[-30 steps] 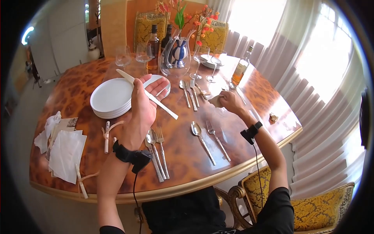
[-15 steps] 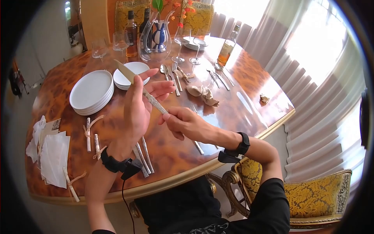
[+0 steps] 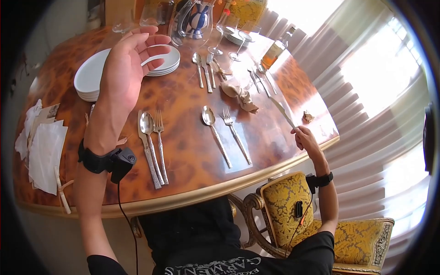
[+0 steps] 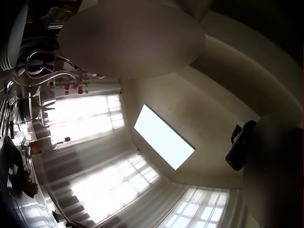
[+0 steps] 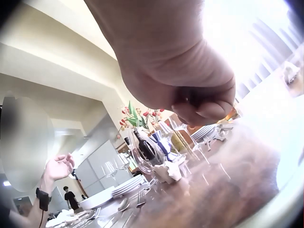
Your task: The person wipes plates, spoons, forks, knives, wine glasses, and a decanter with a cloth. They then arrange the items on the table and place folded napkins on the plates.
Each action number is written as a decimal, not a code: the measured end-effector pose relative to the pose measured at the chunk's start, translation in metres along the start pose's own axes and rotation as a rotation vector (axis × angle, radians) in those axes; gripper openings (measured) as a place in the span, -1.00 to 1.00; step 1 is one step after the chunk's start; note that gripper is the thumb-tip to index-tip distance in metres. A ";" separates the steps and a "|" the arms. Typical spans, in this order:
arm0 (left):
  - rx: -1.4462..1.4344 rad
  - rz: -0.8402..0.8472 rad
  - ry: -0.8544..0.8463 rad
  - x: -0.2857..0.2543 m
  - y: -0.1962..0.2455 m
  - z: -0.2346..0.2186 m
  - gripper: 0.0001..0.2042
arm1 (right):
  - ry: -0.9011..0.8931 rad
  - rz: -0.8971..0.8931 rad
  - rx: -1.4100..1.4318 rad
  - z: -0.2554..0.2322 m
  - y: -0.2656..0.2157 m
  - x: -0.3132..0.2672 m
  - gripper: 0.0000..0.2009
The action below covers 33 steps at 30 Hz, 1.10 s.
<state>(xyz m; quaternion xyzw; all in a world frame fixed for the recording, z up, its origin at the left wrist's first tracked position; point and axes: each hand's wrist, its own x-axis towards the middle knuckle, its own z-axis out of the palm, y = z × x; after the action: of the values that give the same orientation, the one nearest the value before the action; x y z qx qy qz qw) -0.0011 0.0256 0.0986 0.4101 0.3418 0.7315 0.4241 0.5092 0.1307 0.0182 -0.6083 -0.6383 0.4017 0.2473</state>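
Near the table's right edge my right hand (image 3: 306, 139) grips a table knife (image 3: 283, 110) by its handle, with the blade pointing away over the tabletop. In the right wrist view that hand's fingers (image 5: 209, 110) are curled, and the knife is hidden there. My left hand (image 3: 126, 68) is raised, empty, in front of the plate stacks, its palm turned to the right and its fingers loosely spread. Between the hands a spoon (image 3: 209, 117) and a fork (image 3: 228, 120) lie side by side. Left of them lie another knife (image 3: 149, 153), spoon (image 3: 147, 123) and fork (image 3: 159, 126).
White plates (image 3: 87, 75) are stacked at the left, smaller plates (image 3: 166, 59) beside them. A tied beige napkin (image 3: 239, 96) lies mid-table. Farther back stand a glass decanter (image 3: 183, 34), stemmed glasses and a bottle (image 3: 273, 52). White papers (image 3: 46, 158) lie at the left; a chair (image 3: 286, 201) stands front right.
My right hand reached the knife, took it from the left hand and carried it to the right side of the table. The left hand is now empty. The view has shifted.
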 end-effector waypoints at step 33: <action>0.134 -0.111 0.130 -0.041 -0.017 -0.121 -0.75 | -0.372 -0.210 -0.426 0.144 -0.082 -0.069 -0.70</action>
<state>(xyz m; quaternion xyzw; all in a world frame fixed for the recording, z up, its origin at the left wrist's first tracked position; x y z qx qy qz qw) -0.0902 -0.0222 0.0194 0.3695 0.4387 0.7075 0.4127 0.3551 0.0382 0.0170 -0.4931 -0.8020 0.3355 0.0328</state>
